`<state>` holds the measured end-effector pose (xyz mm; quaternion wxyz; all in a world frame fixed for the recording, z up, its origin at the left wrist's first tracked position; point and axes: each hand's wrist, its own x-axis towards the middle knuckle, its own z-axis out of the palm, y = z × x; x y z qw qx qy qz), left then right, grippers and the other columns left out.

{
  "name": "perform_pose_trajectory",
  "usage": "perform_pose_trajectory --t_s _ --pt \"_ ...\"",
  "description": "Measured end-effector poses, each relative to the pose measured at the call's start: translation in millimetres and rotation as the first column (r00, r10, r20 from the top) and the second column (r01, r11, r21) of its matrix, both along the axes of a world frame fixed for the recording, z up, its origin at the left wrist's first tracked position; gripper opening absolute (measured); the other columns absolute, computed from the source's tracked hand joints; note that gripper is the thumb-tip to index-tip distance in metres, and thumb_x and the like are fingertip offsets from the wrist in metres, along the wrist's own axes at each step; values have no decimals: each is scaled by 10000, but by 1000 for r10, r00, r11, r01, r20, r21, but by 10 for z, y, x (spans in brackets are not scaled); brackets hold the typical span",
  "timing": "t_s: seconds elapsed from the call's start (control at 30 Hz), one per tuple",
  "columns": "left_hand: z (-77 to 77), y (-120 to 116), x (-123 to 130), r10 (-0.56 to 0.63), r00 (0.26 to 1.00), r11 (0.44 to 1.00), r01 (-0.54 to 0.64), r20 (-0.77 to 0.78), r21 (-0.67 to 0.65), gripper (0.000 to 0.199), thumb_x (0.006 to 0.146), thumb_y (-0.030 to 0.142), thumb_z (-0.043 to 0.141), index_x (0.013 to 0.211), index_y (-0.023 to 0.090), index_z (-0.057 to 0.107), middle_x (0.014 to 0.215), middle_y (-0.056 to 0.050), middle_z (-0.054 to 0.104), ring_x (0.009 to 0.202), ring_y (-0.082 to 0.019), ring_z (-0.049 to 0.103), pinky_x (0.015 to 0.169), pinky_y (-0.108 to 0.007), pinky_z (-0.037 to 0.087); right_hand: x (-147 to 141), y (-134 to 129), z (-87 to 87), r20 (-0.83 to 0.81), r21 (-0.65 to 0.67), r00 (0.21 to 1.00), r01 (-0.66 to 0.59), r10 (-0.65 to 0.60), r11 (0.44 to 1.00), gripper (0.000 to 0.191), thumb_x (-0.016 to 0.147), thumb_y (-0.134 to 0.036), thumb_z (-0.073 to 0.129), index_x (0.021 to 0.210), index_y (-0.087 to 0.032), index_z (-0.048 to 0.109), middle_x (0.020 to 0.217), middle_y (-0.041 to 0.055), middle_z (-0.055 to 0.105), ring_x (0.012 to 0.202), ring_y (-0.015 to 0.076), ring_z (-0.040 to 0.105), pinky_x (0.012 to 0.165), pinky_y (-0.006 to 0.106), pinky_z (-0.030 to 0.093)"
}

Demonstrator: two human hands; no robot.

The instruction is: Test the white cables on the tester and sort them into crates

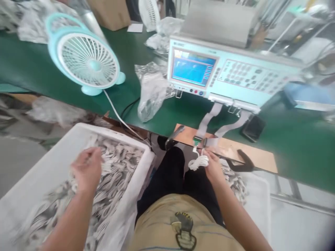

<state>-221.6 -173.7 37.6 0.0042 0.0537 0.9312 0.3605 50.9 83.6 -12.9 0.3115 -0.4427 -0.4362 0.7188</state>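
My right hand (213, 165) is at the table edge, its fingers closed on a coiled white cable (198, 162). One end of that cable reaches up to a small green connector board (196, 140) on the wooden board (259, 157). Two flat grey ribbon cables (208, 120) run from there to the tester (230, 75), whose screen is lit blue. Over a white bin (115, 131) full of coiled grey-white cables (112, 174) hangs my left hand (87, 169). Its fingers are curled and blurred; whether anything is in them I cannot make out.
A light-blue fan (89, 62) stands on the green table (128, 101) at left. Plastic bags (153, 90) lie beside the tester. A black phone (253, 128) and a dark clamp (242, 163) are at right. Another white bin (258, 198) with cables is below the table's right side.
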Motion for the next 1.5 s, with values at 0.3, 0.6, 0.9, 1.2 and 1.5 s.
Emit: perform_pose_trajectory --t_s 0.3,0.6,0.9,1.2,1.5 --pt "-330 1934 1558 -790 381 604 351 480 715 346 706 504 561 620 168 575 383 70 374 311 -70 330 338 -208 245 8 -12 -3 -77 -4 997 10 -10 1000 287 629 -432 708 726 -165 675 608 12 597 544 135 493 528 258 383" --pt "-329 1875 1956 -747 260 624 -43 612 780 293 695 421 623 641 156 512 458 64 407 385 -62 373 374 -186 279 326 -77 111 -84 66 987 -130 136 989 240 712 -384 632 617 -182 544 534 -48 499 474 86 400 481 220 303" --pt "-477 1682 1936 -781 -132 573 -539 610 617 257 791 393 570 720 155 502 550 54 331 451 -46 331 376 -129 276 1331 -110 211 670 504 723 -609 167 613 169 755 -223 595 921 -219 630 786 34 590 700 171 536 617 274 412" --pt "-411 1759 2011 -789 -150 553 -595 596 583 249 835 364 521 712 152 480 532 58 311 430 -42 347 354 -107 306 831 -488 257 349 763 798 -546 492 344 203 865 -239 490 1061 -189 507 921 86 587 843 180 524 749 302 444" --pt "-376 1709 1998 -796 -178 566 -561 579 604 244 846 382 491 743 161 487 503 63 321 390 -44 319 324 -117 232 695 -500 262 251 779 791 -507 557 370 224 890 -360 415 986 -180 509 846 74 558 797 182 513 728 308 434"
